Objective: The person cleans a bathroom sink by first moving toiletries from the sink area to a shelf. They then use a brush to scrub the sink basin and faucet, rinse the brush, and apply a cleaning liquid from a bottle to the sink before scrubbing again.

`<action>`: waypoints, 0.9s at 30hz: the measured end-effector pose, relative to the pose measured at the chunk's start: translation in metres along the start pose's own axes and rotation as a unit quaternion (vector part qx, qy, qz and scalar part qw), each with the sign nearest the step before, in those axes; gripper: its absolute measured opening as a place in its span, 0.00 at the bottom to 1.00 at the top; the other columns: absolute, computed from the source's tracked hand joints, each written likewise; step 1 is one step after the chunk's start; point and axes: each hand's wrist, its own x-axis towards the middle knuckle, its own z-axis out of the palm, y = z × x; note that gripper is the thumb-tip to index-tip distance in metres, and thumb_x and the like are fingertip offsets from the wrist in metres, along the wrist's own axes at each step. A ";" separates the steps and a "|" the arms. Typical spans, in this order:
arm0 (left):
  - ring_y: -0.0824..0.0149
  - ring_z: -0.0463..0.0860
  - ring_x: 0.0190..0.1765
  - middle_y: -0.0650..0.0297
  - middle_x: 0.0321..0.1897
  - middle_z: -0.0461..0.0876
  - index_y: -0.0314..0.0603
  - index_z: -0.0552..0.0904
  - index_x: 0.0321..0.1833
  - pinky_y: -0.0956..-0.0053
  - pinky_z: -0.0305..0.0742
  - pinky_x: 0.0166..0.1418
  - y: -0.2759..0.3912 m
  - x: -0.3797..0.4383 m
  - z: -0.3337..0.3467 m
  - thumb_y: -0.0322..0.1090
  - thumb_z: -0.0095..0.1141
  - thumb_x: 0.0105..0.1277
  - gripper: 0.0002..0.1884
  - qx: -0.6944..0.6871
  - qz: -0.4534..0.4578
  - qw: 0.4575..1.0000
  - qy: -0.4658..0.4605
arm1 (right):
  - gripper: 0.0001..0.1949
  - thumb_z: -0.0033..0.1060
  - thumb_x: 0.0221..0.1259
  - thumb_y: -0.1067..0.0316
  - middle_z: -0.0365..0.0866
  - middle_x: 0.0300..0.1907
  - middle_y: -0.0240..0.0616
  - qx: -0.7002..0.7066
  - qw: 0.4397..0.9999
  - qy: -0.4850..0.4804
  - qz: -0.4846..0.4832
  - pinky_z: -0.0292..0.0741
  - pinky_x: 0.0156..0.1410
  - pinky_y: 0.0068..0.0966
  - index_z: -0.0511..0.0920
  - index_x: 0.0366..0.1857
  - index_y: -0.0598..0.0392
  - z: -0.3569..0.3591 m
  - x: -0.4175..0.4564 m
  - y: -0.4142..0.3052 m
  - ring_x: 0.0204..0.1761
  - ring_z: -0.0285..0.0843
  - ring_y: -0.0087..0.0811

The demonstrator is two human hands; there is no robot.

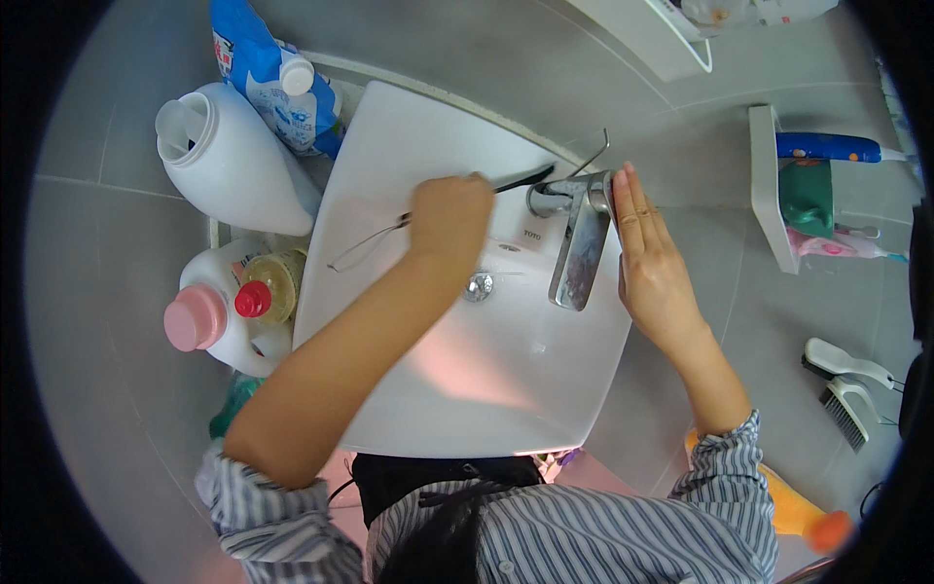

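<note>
A slim black brush (527,179) is in the fist of my left hand (452,219), over the back part of the white washbasin (474,409). Its dark end reaches to the base of the metal faucet (573,252). From the other side of the fist sticks out a thin wire loop (365,247), which looks like the end of the same tool. My right hand (649,266) lies flat along the faucet's right side, fingers straight and together, holding nothing. Its thumb is hidden. Below the faucet, the round metal drain stopper (479,287) shows beside my left wrist.
Left of the basin stand a blue refill pouch (292,102), a white open-necked bottle (233,160), a pink-capped jug (195,317) and a red-capped bottle (277,285). On the right wall are a toothbrush holder (773,190) and two hanging scrub brushes (846,365). A shelf (649,36) juts out above.
</note>
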 end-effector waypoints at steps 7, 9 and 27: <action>0.65 0.83 0.22 0.60 0.16 0.80 0.44 0.78 0.24 0.74 0.75 0.25 -0.015 -0.022 -0.030 0.34 0.58 0.58 0.07 0.110 -0.020 0.990 -0.080 | 0.40 0.45 0.40 0.91 0.55 0.68 0.58 0.017 1.000 0.006 0.006 0.73 0.61 0.34 0.54 0.68 0.66 0.004 -0.001 0.005 0.65 0.64 0.52; 0.65 0.83 0.23 0.59 0.17 0.81 0.44 0.78 0.25 0.73 0.76 0.26 -0.010 -0.014 -0.035 0.33 0.56 0.58 0.06 0.115 -0.013 0.990 -0.084 | 0.40 0.45 0.40 0.91 0.55 0.68 0.58 0.012 1.000 0.007 0.008 0.74 0.61 0.34 0.54 0.68 0.66 0.002 -0.001 0.003 0.65 0.64 0.52; 0.54 0.83 0.31 0.54 0.24 0.82 0.38 0.79 0.34 0.62 0.77 0.34 0.038 -0.062 -0.045 0.41 0.48 0.69 0.14 0.084 -0.119 0.981 -0.132 | 0.31 0.45 0.48 0.85 0.60 0.65 0.59 0.043 0.996 0.069 -0.024 0.75 0.59 0.36 0.60 0.64 0.68 0.006 -0.023 0.024 0.61 0.68 0.52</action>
